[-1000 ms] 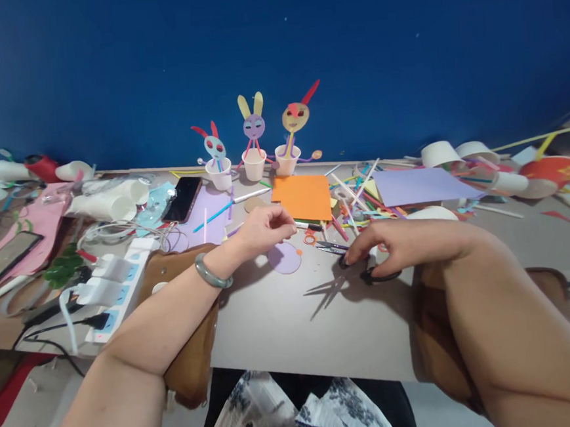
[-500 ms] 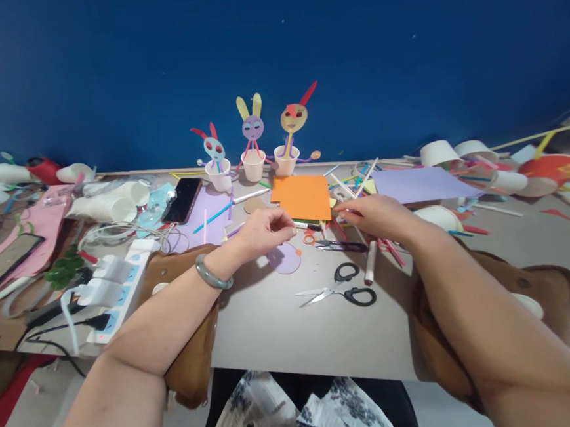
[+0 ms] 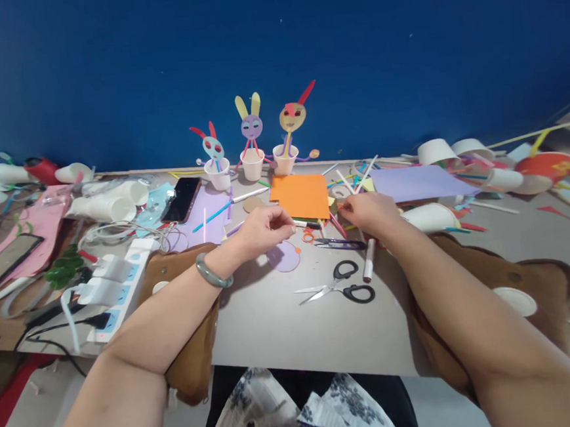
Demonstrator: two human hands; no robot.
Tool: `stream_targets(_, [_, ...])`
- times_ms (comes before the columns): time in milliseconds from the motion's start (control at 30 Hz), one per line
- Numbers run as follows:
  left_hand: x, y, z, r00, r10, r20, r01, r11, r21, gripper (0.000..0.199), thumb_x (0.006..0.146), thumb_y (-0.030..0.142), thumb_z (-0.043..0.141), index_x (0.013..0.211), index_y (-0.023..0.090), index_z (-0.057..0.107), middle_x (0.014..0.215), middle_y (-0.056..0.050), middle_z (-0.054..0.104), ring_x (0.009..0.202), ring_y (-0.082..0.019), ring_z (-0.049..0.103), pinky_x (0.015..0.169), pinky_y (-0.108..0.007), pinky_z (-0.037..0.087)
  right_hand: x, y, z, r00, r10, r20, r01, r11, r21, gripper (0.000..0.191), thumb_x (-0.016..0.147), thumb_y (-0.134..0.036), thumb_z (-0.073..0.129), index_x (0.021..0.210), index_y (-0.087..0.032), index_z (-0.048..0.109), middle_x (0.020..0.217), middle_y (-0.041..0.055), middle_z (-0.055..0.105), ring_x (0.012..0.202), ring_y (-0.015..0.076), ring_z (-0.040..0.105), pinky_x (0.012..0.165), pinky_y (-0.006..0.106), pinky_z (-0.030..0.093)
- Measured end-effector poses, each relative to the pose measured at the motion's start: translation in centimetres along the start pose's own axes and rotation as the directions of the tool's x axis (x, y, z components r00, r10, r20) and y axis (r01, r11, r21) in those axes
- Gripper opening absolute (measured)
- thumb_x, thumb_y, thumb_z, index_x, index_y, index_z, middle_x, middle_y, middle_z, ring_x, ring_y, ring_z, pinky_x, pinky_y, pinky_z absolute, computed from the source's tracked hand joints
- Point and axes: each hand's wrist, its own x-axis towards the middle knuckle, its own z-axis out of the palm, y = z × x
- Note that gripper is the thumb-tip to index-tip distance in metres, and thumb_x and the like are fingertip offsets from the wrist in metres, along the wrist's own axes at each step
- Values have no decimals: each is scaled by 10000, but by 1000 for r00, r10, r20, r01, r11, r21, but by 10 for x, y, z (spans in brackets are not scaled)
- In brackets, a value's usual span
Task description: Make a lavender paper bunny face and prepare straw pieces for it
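My left hand [image 3: 269, 230] is closed in a pinch above the purple paper circle [image 3: 283, 257]; whatever its fingertips hold is too small to make out. To the right of the orange paper [image 3: 302, 197], my right hand [image 3: 368, 212] reaches into a heap of coloured sticks and scraps. Its fingers are curled, and their tips are partly hidden among the pieces. Between the hands lie a marker [image 3: 307, 224], an orange ring [image 3: 308, 236] and closed dark-handled scissors [image 3: 339, 243]. Nearer me are open black-handled scissors [image 3: 337, 288] and a white marker [image 3: 369, 261].
Three paper-faced figures stand in cups [image 3: 252, 165] along the blue wall. On the left are a phone [image 3: 182, 200], a power strip [image 3: 126, 288] and cables. Purple paper [image 3: 421, 183] and paper cups [image 3: 428, 218] lie on the right.
My right hand has moved slightly, its fingers curling further into the heap. A white cup beside my right wrist has shifted left and tipped. My left hand stays nearly still.
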Motion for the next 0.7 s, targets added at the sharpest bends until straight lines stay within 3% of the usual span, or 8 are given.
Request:
stream_targets(167, [-1, -1, 0, 1000, -15, 9, 16, 1000, -18, 100, 760, 225, 680, 725, 156, 617, 713, -15, 643, 651, -98, 597, 597, -226, 468, 2, -4, 1, 999, 28, -15, -28, 999, 21, 367, 937, -354, 458, 1002, -158, 763, 1014, 198, 748, 1001, 324, 679, 743, 363, 425])
stream_targets(267, [-1, -2, 0, 1000, -12, 7, 12, 999, -42, 115, 766, 231, 697, 733, 152, 620, 685, -1, 632, 626, -84, 581, 575, -208, 457, -4, -3, -4, 993, 74, -95, -42, 953, 299, 226, 863, -337, 569, 802, -173, 712, 830, 155, 699, 865, 305, 641, 677, 357, 367])
stream_targets(300, [-1, -1, 1, 1000, -19, 7, 19, 998, -58, 113, 769, 230, 701, 745, 150, 625, 686, -1, 635, 626, -83, 587, 574, -205, 462, -8, -4, -6, 989, 87, -120, -26, 901, 433, 205, 839, -351, 603, 750, -184, 681, 751, 119, 661, 790, 276, 612, 651, 348, 345])
stream_targets(400, [0, 1, 2, 997, -72, 12, 73, 984, -160, 111, 786, 222, 709, 803, 142, 633, 720, -4, 651, 649, -89, 627, 595, -207, 498, -20, -11, -13, 996, 14, -86, 62, 581, 811, 282, 808, -483, 652, 732, -213, 623, 572, -6, 491, 556, 154, 436, 567, 306, 286])
stream_targets(433, [0, 2, 3, 995, -96, 9, 96, 975, -201, 113, 794, 217, 709, 829, 139, 636, 743, -6, 657, 656, -90, 639, 601, -209, 507, -25, -16, -15, 997, -68, -30, 50, 316, 947, 304, 776, -505, 694, 749, -213, 614, 539, -39, 428, 512, 125, 357, 543, 296, 256])
stream_targets(467, [0, 3, 4, 993, -119, 5, 117, 965, -237, 117, 801, 211, 709, 855, 135, 639, 761, -9, 661, 658, -91, 647, 601, -211, 512, -29, -23, -17, 992, -124, -11, 36, 204, 978, 353, 759, -563, 690, 746, -226, 586, 513, -68, 357, 485, 111, 302, 526, 287, 246])
stream_targets(600, [-1, 5, 8, 988, -157, -2, 150, 944, -294, 166, 834, 213, 718, 963, 128, 659, 775, -13, 669, 646, -89, 653, 598, -210, 513, -42, -50, -17, 964, -263, 45, -40, 25, 999, 461, 727, -579, 744, 620, -239, 451, 473, -101, 259, 455, 80, 222, 490, 273, 218])
stream_targets(700, [0, 2, 11, 990, -139, -3, 131, 940, -315, 196, 834, 231, 738, 990, 133, 672, 762, -10, 680, 633, -87, 645, 618, -221, 528, -48, -63, -14, 944, -318, 84, -116, -81, 990, 486, 710, -546, 804, 605, -224, 456, 470, -107, 268, 450, 63, 212, 482, 261, 198])
